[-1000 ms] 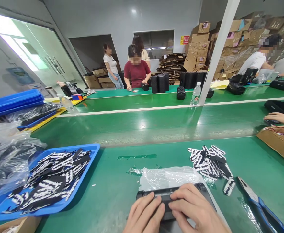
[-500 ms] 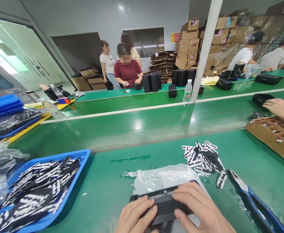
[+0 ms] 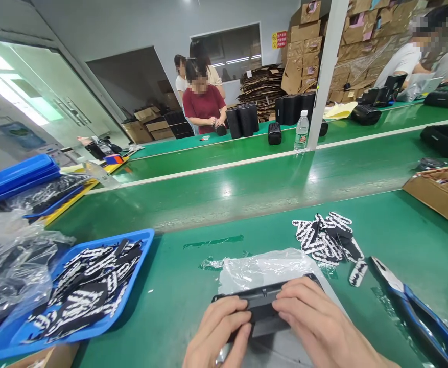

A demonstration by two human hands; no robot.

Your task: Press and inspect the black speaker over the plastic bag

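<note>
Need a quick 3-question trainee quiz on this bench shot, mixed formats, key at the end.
1. True or false: both hands grip the black part.
2. What lies right of the loose labels? A) bottle B) pliers C) tape roll
3. Fill in: the blue tray sits to the person's ____.

Key:
1. True: left hand and right hand hold it over the clear bag.
2. B, the blue-handled pliers.
3. Left.
</note>
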